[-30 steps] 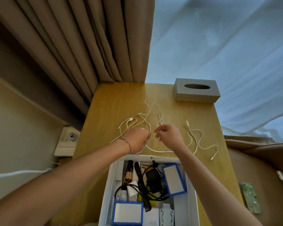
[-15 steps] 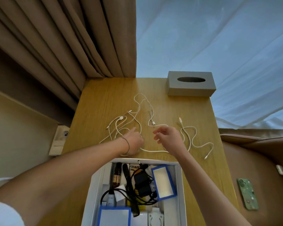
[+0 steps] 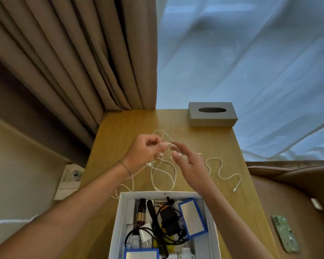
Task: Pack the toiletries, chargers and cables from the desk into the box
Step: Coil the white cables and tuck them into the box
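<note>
No text can be read; the print on the dark bottle (image 3: pixel 141 214) is blurred.

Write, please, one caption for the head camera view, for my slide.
Both hands, left and right, lift tangled white cables above the desk, behind the open box.

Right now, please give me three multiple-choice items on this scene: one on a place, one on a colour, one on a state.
1. Where is the tissue box?
A. far right desk corner
B. inside the box
C. on the floor

2. What colour are the cables on the desk?
A. black
B. white
C. red

3. What is the left hand doing?
A. lying flat
B. pinching cable
C. holding a bottle

Answers:
1 A, it sits by the sheer curtain.
2 B, pale strands lie on the wood.
3 B, its fingers close on a raised strand.
</note>
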{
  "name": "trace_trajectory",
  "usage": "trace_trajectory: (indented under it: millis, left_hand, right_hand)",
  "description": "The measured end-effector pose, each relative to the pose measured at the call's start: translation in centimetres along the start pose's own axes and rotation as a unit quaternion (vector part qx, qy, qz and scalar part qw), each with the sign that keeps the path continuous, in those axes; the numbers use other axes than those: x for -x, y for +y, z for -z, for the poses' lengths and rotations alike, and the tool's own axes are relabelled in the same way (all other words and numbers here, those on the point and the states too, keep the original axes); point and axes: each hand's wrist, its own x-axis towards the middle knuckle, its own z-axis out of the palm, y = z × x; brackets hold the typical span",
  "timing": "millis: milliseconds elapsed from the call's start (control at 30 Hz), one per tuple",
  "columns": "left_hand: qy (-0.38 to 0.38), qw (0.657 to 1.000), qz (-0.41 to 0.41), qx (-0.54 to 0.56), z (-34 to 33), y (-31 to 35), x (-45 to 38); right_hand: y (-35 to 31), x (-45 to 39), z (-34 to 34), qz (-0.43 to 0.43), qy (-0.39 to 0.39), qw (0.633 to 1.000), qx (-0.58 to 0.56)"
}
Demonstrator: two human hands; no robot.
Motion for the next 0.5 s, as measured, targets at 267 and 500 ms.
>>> trace_trajectory:
  millis: [267,500]
  left_hand:
    - [0.013,0.877,0.013,0.481,0.3,6.8,2.4]
    - [0.103,0.877,-0.008,0.469,3.2,9.0,3.1]
  right_hand:
    - [-5.5,-1.0,-2.7,-0.006,-0.019,0.993,-0.118]
    - [-5.8,-2.1,-5.8,-0.003,-0.04,0.998,-0.055]
